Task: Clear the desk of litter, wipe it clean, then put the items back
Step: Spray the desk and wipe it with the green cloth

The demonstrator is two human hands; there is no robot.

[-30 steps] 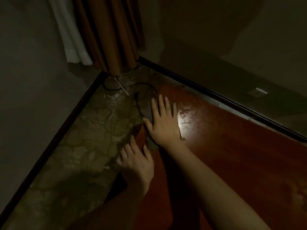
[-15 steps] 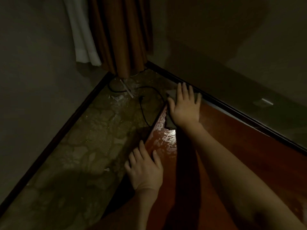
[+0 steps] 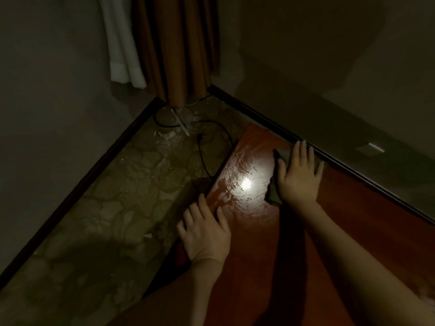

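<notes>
From the head view, the right hand [image 3: 299, 177] lies flat with straight fingers pressing a grey cloth [image 3: 274, 194] onto the far part of the red desk [image 3: 270, 267], beside the wall edge. The left hand [image 3: 207, 234] rests open on the desk's left edge. The cloth looks soft, limp and damp, so it is best driven under a flat palm.

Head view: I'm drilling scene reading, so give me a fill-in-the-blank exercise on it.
1. The right hand presses a ___ flat on the desk.
2. The left hand rests at the desk's ___ edge.
3. A black ___ lies on the floor near the curtain.
Missing: cloth; left; cable
</notes>
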